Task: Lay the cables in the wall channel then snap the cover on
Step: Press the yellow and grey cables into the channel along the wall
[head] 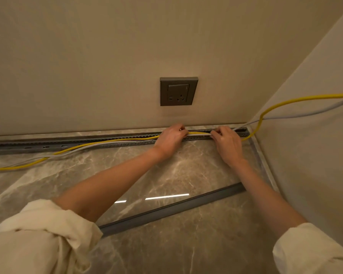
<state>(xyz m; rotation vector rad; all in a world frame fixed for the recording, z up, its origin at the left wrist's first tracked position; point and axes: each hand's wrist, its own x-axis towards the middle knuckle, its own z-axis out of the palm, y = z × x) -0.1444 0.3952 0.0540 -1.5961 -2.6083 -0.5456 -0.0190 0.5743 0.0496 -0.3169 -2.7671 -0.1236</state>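
Both hands' grip pinches the yellow cable point(198, 133) spanning left hand point(169, 139) to right hand point(227, 144).

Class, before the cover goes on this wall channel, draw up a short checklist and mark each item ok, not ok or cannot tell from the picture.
1. Both hands on the cables: left hand and right hand press at the channel. Ok.
2. Yellow cable fully inside the channel: to the left it runs out onto the floor. Not ok.
3. Grey cable fully inside: it also leaves the channel leftward. Not ok.
4. Cover within reach: lying on the floor under the forearms. Ok.
5. Cables seated between the hands: cannot tell.
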